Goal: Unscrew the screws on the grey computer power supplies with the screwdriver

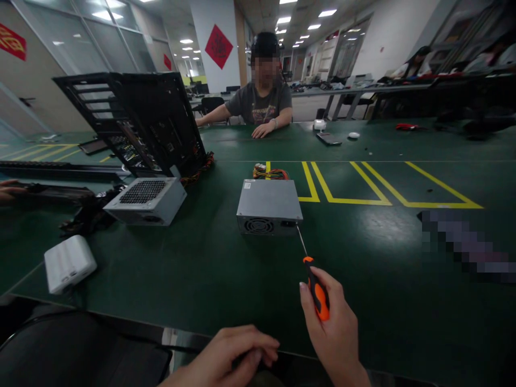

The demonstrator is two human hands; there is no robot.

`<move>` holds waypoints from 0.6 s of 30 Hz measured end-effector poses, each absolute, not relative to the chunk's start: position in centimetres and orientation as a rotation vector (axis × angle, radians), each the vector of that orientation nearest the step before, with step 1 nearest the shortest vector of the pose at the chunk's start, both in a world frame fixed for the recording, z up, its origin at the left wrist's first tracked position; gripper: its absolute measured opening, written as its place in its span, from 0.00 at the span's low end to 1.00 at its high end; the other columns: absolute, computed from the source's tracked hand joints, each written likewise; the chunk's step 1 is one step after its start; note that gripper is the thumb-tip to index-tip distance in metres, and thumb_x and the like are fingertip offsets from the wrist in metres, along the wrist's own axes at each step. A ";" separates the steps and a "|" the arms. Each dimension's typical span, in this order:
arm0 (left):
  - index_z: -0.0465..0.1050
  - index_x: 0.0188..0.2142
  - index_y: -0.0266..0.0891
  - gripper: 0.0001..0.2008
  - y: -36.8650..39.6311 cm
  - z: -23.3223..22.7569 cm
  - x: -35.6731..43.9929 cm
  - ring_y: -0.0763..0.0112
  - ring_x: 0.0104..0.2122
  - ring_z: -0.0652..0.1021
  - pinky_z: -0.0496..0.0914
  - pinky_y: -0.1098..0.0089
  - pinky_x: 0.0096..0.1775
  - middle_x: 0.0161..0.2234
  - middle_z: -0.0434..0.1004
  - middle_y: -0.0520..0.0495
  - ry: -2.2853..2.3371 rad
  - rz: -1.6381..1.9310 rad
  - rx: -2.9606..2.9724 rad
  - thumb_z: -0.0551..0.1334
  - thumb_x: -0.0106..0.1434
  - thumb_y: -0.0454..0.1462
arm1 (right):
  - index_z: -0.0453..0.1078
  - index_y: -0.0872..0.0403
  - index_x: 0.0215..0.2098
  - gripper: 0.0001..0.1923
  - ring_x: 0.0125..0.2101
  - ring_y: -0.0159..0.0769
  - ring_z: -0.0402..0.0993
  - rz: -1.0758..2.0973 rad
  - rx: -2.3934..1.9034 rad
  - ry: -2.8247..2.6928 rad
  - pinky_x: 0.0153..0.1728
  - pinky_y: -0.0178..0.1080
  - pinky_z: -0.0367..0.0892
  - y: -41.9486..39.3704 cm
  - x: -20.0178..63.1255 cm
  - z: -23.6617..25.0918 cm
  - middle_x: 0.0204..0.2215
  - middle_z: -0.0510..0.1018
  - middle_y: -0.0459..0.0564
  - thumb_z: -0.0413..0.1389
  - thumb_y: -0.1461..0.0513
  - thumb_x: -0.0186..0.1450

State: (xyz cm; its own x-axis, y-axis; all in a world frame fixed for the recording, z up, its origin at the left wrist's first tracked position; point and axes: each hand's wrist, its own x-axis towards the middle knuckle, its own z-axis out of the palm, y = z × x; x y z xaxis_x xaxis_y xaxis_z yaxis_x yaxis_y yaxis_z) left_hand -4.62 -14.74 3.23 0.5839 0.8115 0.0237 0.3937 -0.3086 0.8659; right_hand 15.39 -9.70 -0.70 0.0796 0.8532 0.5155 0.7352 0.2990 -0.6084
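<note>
1. The gray power supply sat at the centre of the frame on the green table, its fan grille facing the bottom edge; coloured wires lay just behind it.
2. Below and right of it slanted the orange-and-black screwdriver, its tip at the right end of the grille side; whether they touched, I could not tell.
3. The right hand, lower right of centre, gripped the screwdriver's handle.
4. The left hand, bottom centre, had loosely curled fingers; I could not tell whether it held anything.
5. Left of centre stood a second power supply, near a tilted black computer case; a white box lay lower left.
6. Yellow outlines marked the table right of centre.
7. At upper centre, a person in a dark T-shirt rested one hand on the table.
</note>
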 end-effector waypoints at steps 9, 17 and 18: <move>0.59 0.55 0.38 0.20 -3.7 3.9 -2.5 0.62 0.57 0.61 0.58 0.57 0.55 0.56 0.62 0.41 1.566 0.946 2.692 0.51 0.63 0.34 | 0.62 0.54 0.47 0.16 0.32 0.36 0.75 0.209 -1.516 -1.588 0.31 0.37 0.71 -9.8 15.3 -0.6 0.36 0.75 0.52 0.45 0.55 0.65; 0.56 0.58 0.40 0.26 0.6 3.8 -1.4 0.59 0.59 0.58 0.53 0.56 0.58 0.59 0.57 0.43 1.818 0.706 2.793 0.54 0.62 0.45 | 0.63 0.55 0.46 0.16 0.33 0.36 0.75 0.218 -1.500 -1.612 0.31 0.37 0.71 -9.9 15.3 -0.2 0.35 0.76 0.53 0.46 0.55 0.64; 0.56 0.58 0.40 0.26 0.5 3.7 -1.5 0.59 0.59 0.58 0.53 0.57 0.57 0.59 0.57 0.43 1.829 0.710 2.786 0.53 0.62 0.46 | 0.63 0.55 0.45 0.16 0.33 0.36 0.75 0.217 -1.496 -1.617 0.30 0.36 0.71 -9.9 15.3 -0.1 0.35 0.76 0.53 0.46 0.54 0.64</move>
